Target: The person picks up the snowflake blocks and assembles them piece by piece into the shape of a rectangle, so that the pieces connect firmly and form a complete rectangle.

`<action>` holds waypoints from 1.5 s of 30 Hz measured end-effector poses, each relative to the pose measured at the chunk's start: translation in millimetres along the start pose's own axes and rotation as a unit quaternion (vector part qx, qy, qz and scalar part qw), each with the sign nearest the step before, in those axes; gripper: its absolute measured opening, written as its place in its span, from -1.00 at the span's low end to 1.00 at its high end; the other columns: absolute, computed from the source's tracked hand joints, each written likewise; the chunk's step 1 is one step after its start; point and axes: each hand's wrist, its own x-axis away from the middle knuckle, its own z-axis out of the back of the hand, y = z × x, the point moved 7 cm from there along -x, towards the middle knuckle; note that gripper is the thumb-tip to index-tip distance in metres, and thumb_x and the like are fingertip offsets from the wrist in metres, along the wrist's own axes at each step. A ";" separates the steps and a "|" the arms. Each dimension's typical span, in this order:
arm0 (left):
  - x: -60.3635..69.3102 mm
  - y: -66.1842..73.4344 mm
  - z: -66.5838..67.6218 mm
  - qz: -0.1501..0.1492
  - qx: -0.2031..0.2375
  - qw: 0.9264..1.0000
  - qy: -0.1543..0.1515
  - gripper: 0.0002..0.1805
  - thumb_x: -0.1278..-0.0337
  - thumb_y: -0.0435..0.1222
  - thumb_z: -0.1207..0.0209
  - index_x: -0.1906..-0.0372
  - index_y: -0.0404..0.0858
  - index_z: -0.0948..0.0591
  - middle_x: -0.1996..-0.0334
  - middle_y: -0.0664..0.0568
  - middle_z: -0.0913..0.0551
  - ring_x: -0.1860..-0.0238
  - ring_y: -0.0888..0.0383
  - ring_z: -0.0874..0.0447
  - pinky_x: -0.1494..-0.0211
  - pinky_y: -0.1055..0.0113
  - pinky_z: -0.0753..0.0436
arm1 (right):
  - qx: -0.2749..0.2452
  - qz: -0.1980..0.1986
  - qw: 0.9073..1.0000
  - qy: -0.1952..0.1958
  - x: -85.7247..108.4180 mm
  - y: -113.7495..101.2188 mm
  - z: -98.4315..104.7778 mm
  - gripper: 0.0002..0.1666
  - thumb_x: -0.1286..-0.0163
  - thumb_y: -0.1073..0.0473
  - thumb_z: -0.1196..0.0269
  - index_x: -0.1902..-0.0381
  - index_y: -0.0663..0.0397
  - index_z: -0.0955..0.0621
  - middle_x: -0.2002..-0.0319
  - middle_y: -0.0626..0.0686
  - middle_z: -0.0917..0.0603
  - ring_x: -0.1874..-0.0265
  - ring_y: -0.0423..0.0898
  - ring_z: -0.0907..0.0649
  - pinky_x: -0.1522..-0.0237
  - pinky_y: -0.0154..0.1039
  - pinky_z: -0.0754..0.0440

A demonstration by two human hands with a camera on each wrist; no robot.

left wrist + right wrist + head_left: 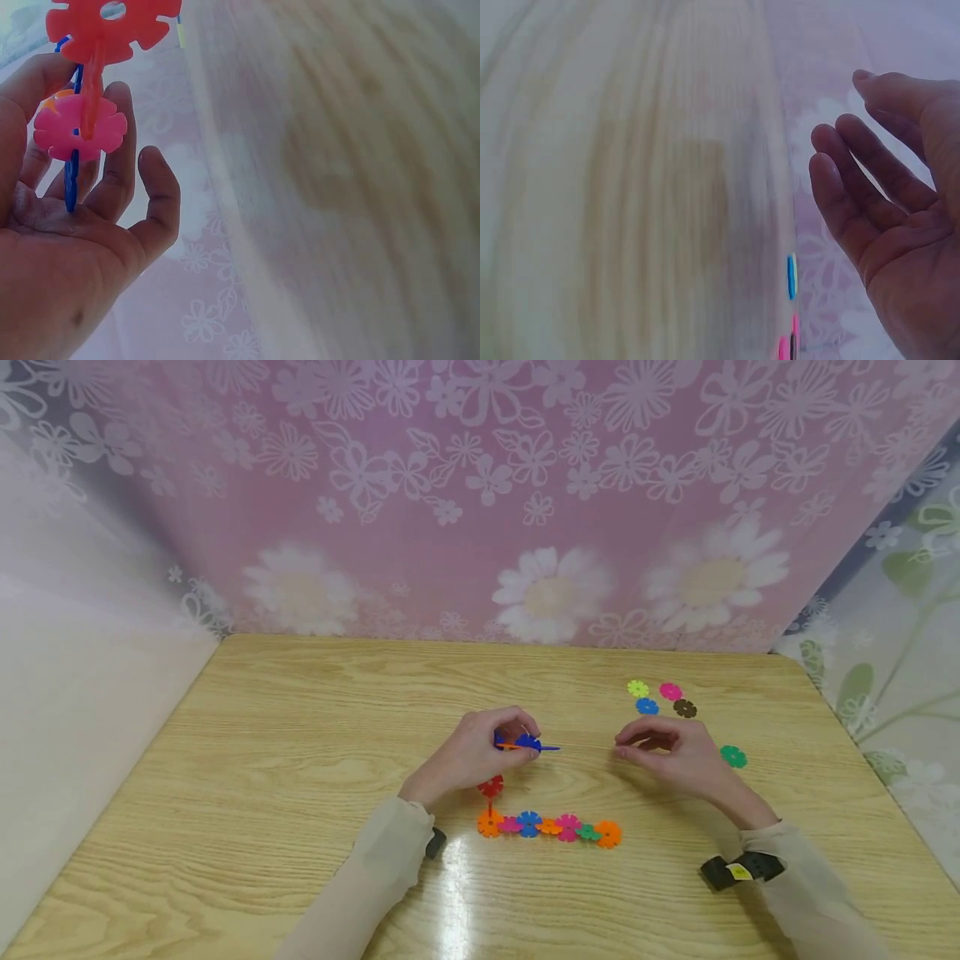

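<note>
My left hand (487,747) pinches a joined group of notched, flower-shaped plastic discs above the table; a dark blue disc (528,742) and an orange edge show at the fingers. In the left wrist view, a pink disc (80,127), a blue disc (72,180) standing edge-on and a red disc (112,28) are slotted together by the palm. Below this hand runs a joined row of coloured discs (528,824). Whether the red piece above its left end belongs to the row or the held group, I cannot tell. My right hand (675,752), fingers loosely bent, holds nothing.
Loose discs lie at the back right: yellow (637,688), pink (671,692), blue (647,706) and brown (685,708). A green disc (733,757) is right of the right hand. Flowered cloth (525,510) hangs behind the wooden table (300,718).
</note>
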 end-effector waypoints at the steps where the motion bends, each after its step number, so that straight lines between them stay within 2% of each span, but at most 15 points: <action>1: 0.0 -0.4 0.4 -0.001 -0.001 1.000 0.001 -0.81 -0.25 -0.19 -0.39 0.07 0.03 -0.67 0.25 0.21 -0.72 0.22 0.23 -0.65 0.08 0.36 -0.64 | 0.004 -0.001 1.000 0.005 2.2 1.8 4.3 -0.84 -0.26 0.39 -0.44 0.21 0.11 -0.75 0.27 0.03 -0.79 0.27 -0.33 -0.75 0.21 -0.44 -0.70; 5: -0.3 -0.6 1.7 -0.006 0.001 1.000 0.005 -0.80 -0.23 -0.19 -0.41 0.09 0.02 -0.66 0.27 0.22 -0.71 0.23 0.23 -0.64 0.12 0.36 -0.62 | 0.023 -0.006 0.999 0.022 9.5 7.3 19.7 -0.83 -0.26 0.39 -0.44 0.19 0.15 -0.75 0.28 -0.01 -0.80 0.28 -0.34 -0.75 0.24 -0.46 -0.69; 15: -1.0 3.2 1.2 -0.016 -0.004 1.000 0.003 -0.80 -0.26 -0.20 -0.38 0.05 -0.02 -0.68 0.28 0.19 -0.70 0.27 0.21 -0.62 0.18 0.37 -0.60 | 0.108 -0.072 0.991 0.034 22.8 30.9 52.3 -0.79 -0.29 0.17 -0.47 0.12 0.04 -0.76 0.26 -0.27 -0.78 0.32 -0.38 -0.73 0.30 -0.50 -0.65; 23: -2.6 6.6 0.8 -0.035 -0.006 0.999 -0.002 -0.86 -0.33 -0.23 -0.32 0.08 -0.07 -0.76 0.24 0.22 -0.74 0.25 0.22 -0.65 0.19 0.36 -0.61 | 0.130 -0.094 0.986 0.039 33.7 43.6 72.8 -0.76 -0.32 0.11 -0.45 0.08 0.04 -0.76 0.23 -0.16 -0.81 0.30 -0.46 -0.71 0.28 -0.55 -0.64; 27: -2.6 7.6 0.7 -0.040 -0.005 0.999 -0.004 -0.87 -0.33 -0.25 -0.31 0.09 -0.10 -0.78 0.21 0.22 -0.74 0.25 0.21 -0.63 0.23 0.38 -0.58 | 0.141 -0.119 0.982 0.040 39.7 51.9 81.1 -0.74 -0.31 0.04 -0.46 0.10 0.00 -0.76 0.26 -0.19 -0.81 0.32 -0.45 -0.71 0.29 -0.55 -0.64; 34: -2.4 6.3 -1.2 -0.039 0.001 0.999 -0.003 -0.87 -0.31 -0.25 -0.34 0.11 -0.14 -0.78 0.23 0.22 -0.74 0.24 0.20 -0.65 0.23 0.39 -0.59 | 0.176 -0.128 0.975 0.042 48.7 60.3 95.0 -0.72 -0.31 0.00 -0.46 0.11 0.00 -0.77 0.28 -0.22 -0.79 0.33 -0.54 -0.65 0.32 -0.58 -0.60; 40: -1.9 4.8 -2.7 -0.039 0.005 0.999 -0.005 -0.87 -0.30 -0.25 -0.34 0.12 -0.15 -0.78 0.23 0.22 -0.74 0.24 0.22 -0.65 0.22 0.39 -0.60 | 0.188 -0.128 0.973 0.031 52.2 65.5 98.4 -0.72 -0.28 0.00 -0.49 0.11 -0.03 -0.77 0.22 -0.05 -0.82 0.32 -0.57 -0.63 0.33 -0.57 -0.61; 45: -1.0 5.3 -2.8 -0.036 0.004 0.999 -0.007 -0.88 -0.30 -0.25 -0.34 0.12 -0.13 -0.77 0.23 0.23 -0.74 0.25 0.22 -0.65 0.21 0.38 -0.61 | 0.201 -0.115 0.973 0.008 49.7 71.4 100.3 -0.65 -0.24 0.03 -0.52 0.04 -0.04 -0.76 0.14 0.09 -0.80 0.26 -0.59 -0.58 0.33 -0.57 -0.57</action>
